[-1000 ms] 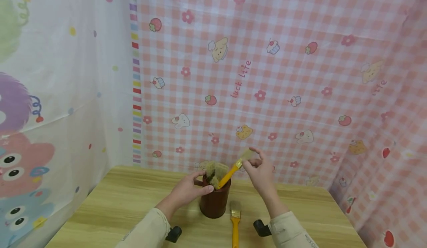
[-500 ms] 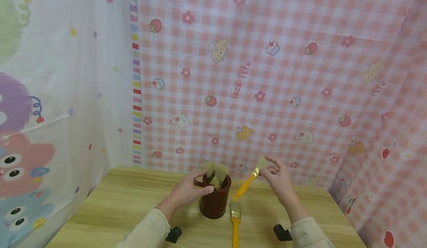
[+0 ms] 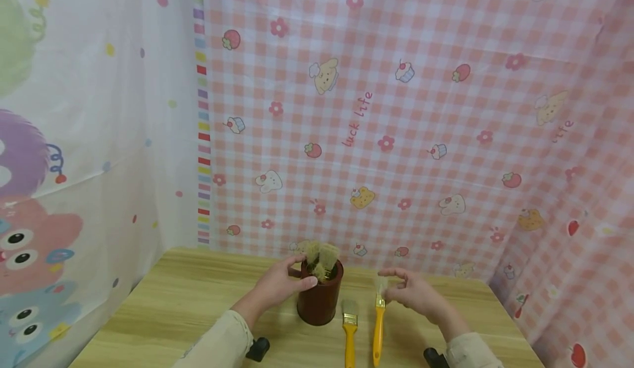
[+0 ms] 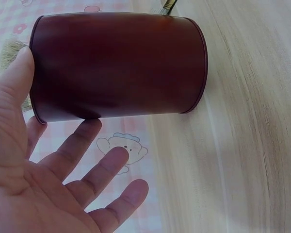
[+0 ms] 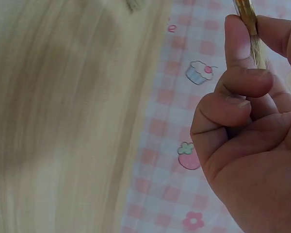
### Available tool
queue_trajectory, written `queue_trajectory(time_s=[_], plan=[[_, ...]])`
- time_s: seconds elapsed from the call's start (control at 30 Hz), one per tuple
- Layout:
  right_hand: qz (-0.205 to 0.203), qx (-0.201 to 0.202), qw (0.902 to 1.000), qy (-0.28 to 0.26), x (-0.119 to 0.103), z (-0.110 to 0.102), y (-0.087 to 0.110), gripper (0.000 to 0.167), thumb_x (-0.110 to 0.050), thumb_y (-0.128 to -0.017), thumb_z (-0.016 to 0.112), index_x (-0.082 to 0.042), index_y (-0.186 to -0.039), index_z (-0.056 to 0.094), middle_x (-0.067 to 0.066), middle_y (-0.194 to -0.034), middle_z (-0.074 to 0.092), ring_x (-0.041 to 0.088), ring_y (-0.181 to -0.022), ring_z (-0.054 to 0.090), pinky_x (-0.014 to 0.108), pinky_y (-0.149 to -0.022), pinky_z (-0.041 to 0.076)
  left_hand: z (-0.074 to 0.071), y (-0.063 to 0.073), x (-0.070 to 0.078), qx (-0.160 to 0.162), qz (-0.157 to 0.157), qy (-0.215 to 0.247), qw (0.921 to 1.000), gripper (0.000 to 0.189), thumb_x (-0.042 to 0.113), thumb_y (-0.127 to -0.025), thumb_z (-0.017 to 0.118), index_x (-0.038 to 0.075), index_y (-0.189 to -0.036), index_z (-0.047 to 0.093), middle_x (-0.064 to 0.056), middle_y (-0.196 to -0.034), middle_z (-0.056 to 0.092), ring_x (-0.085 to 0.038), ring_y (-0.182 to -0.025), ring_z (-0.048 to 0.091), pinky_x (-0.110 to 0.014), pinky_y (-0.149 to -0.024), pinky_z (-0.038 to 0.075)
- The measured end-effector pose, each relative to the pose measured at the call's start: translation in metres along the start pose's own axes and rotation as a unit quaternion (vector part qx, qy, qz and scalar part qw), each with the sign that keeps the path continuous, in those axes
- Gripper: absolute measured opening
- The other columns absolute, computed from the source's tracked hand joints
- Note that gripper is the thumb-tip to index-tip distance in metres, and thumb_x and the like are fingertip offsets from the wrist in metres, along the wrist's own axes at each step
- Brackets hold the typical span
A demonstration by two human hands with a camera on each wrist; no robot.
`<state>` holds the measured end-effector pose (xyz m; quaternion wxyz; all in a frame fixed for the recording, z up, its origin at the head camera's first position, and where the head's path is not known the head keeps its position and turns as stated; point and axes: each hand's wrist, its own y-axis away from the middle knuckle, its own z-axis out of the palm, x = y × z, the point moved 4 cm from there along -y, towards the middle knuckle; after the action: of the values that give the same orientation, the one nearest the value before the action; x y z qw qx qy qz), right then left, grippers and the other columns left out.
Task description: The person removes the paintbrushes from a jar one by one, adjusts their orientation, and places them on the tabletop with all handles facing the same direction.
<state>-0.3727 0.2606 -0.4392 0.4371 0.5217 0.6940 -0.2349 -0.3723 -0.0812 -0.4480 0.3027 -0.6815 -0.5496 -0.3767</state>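
Observation:
My left hand point(image 3: 279, 280) grips the rim of a dark brown cylindrical pot point(image 3: 317, 305) standing upright on the table. In the left wrist view the thumb lies at its rim, and the outer fingers spread away from its wall. Tan bristle heads of several paintbrushes point(image 3: 328, 255) stick up out of the pot; their handles are hidden inside. To the right, my right hand point(image 3: 415, 295) pinches a paintbrush point(image 3: 378, 329) near its metal band point(image 5: 247, 17), between thumb and forefinger. Its yellow handle points toward me, low over the table. Another yellow-handled paintbrush point(image 3: 349, 335) lies between pot and held brush.
The wood-grain table point(image 3: 198, 285) ends at a pink checked cloth point(image 3: 376, 109) hanging behind. A white patterned cloth point(image 3: 119, 137) hangs at the left. Black wrist pieces show beside the left sleeve point(image 3: 223, 340) and the right sleeve point(image 3: 470, 351).
My right hand has drawn the paintbrush away from the pot's mouth, rightward and down to the table beside the other brush. My left hand and the pot stay put.

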Motion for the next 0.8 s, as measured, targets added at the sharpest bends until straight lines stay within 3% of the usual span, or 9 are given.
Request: queue_trajectory(time_s=[0.1,0.33,0.6,0.8], plan=[[0.001,-0.008,0.9999,0.008,0.003,0.007,-0.002,0.064,-0.024,-0.098,0.076,-0.008,-0.155,0.053,0.008,-0.100,0.081,0.024,-0.099,0.074,0.042,-0.085,0.054,0.000,0.001,0.001,0.002,-0.001,0.000,1.0000,0.085,0.060,-0.091,0.081,0.025,-0.161,0.049,-0.016,-0.140,0.069,-0.039,-0.127,0.068,-0.062,-0.102,0.056],[-0.005,-0.034,0.9989,0.032,0.011,0.028,-0.005,0.059,-0.019,-0.097,0.074,-0.007,-0.152,0.057,0.009,-0.101,0.078,0.023,-0.099,0.073,0.061,-0.096,0.056,-0.001,0.002,0.001,0.001,-0.001,-0.003,1.0000,0.084,0.060,-0.091,0.080,0.026,-0.161,0.049,-0.015,-0.139,0.070,-0.038,-0.127,0.068,-0.062,-0.102,0.055],[-0.016,-0.049,0.9984,0.022,0.021,0.044,-0.014,0.059,-0.012,-0.094,0.074,0.002,-0.150,0.057,0.012,-0.099,0.079,0.018,-0.083,0.067,0.036,-0.072,0.051,-0.001,0.001,0.000,0.001,0.001,0.001,1.0000,0.084,0.060,-0.091,0.081,0.027,-0.161,0.050,-0.014,-0.139,0.070,-0.037,-0.126,0.068,-0.061,-0.102,0.056],[-0.011,-0.053,0.9984,0.014,0.031,0.048,-0.016,0.060,-0.011,-0.094,0.074,0.004,-0.149,0.055,0.012,-0.098,0.078,0.018,-0.086,0.070,0.033,-0.075,0.056,-0.001,0.002,0.001,0.000,0.005,0.001,1.0000,0.083,0.060,-0.091,0.080,0.027,-0.161,0.050,-0.014,-0.138,0.071,-0.037,-0.126,0.069,-0.060,-0.101,0.057]])
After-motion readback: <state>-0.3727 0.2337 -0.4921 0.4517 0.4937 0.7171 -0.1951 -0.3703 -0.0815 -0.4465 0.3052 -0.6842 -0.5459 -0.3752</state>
